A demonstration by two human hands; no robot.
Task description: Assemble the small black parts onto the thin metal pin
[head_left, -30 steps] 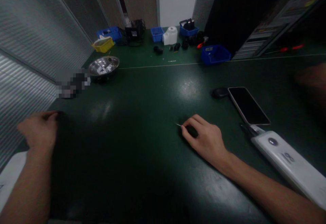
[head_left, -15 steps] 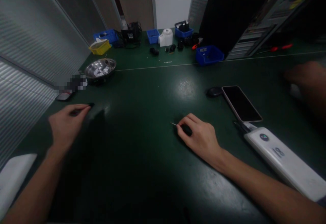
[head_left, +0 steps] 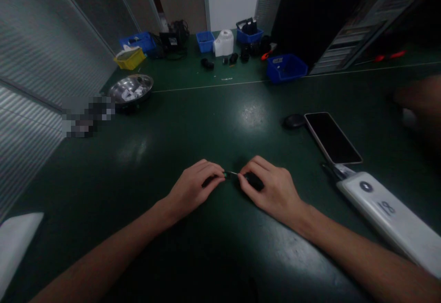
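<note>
My left hand (head_left: 196,183) is near the middle of the table, thumb and fingers pinched on a small dark piece (head_left: 227,174). Facing it, my right hand (head_left: 270,181) grips a thin silver pin-like piece (head_left: 234,173) between thumb and fingertips. Its pale tip points left and meets or nearly meets the dark piece; I cannot tell whether they touch. Both things are too small and dim for me to make out their exact kind. Both hands are low over the dark green table (head_left: 193,128).
To the right lie a phone (head_left: 333,137), a black mouse-like object (head_left: 294,121) and a long white device (head_left: 386,211). A metal bowl (head_left: 131,89) with white bits stands back left. Blue bins (head_left: 287,69) line the back. Another person's blurred hand (head_left: 418,101) is at far right.
My left hand has come from the left side to the middle, bringing the small dark piece to the silver pin-like piece. My right hand has hardly moved.
</note>
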